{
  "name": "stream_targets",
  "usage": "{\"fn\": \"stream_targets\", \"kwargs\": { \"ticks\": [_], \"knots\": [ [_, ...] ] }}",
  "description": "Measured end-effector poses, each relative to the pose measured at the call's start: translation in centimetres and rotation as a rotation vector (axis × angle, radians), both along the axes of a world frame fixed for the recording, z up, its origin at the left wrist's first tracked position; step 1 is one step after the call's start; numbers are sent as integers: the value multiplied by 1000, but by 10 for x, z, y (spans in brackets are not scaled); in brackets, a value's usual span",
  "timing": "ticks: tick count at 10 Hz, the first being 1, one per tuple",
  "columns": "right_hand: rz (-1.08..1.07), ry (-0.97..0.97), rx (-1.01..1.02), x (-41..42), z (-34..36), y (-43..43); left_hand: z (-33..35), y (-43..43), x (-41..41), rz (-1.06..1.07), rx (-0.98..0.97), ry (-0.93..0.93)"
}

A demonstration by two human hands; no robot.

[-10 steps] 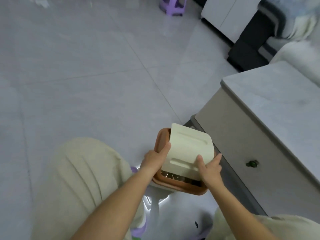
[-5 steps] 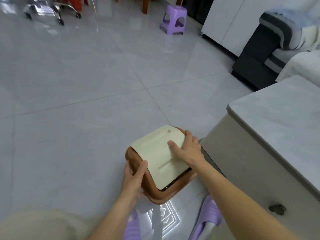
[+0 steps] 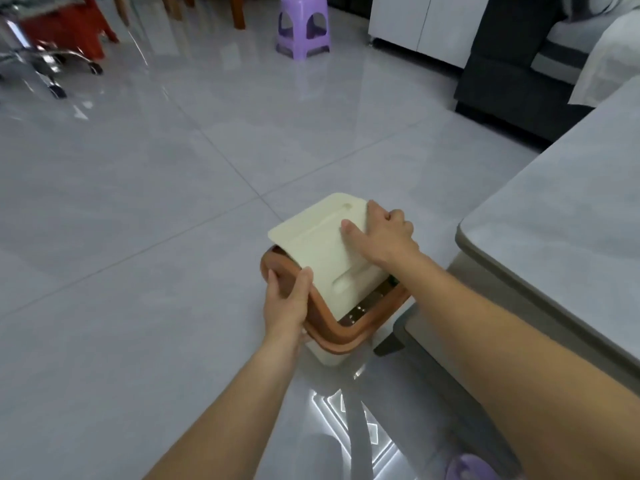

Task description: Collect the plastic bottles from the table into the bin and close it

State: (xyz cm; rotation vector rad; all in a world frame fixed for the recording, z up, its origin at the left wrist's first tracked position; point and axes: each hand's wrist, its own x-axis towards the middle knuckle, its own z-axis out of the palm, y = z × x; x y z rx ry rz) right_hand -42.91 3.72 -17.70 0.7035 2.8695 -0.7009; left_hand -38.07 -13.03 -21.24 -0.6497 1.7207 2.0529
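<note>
A small bin with a brown rim (image 3: 349,336) and a white body stands on the tiled floor beside the table. Its cream lid (image 3: 322,251) lies tilted over the opening, far left corner raised above the rim, and a dark gap shows at the near right. My left hand (image 3: 287,299) grips the rim at the bin's left side. My right hand (image 3: 384,237) presses flat on the lid's right part, fingers curled over its far edge. No plastic bottles are visible; the bin's inside is hidden.
The grey-topped table (image 3: 561,223) with pale sides stands right of the bin. A purple stool (image 3: 303,27), a red stool (image 3: 65,32) and a wheeled chair base (image 3: 52,74) stand at the far side. A dark sofa (image 3: 512,64) is at the far right.
The lid has swung down from nearly upright to lying over the bin. My left hand moved from the lid to the rim, my right hand slid toward the lid's far edge. The view has risen.
</note>
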Motion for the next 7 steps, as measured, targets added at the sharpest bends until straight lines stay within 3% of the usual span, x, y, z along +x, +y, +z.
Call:
{"fn": "stream_targets", "kwargs": {
  "ticks": [2,4,5,6,7],
  "knots": [
    [-59,-49,34,-10,0,14,1,78,-26,-169,14,9],
    [166,-111,270,0,16,11,4,98,-31,-294,-79,20],
    [199,-151,190,21,20,2,10,83,-20,-429,-137,-37],
    [171,-164,-84,65,24,-11,18,51,2,-580,-269,-88],
    [338,-225,-232,125,41,-23,35,10,31,-744,-413,-81]
  ]
}}
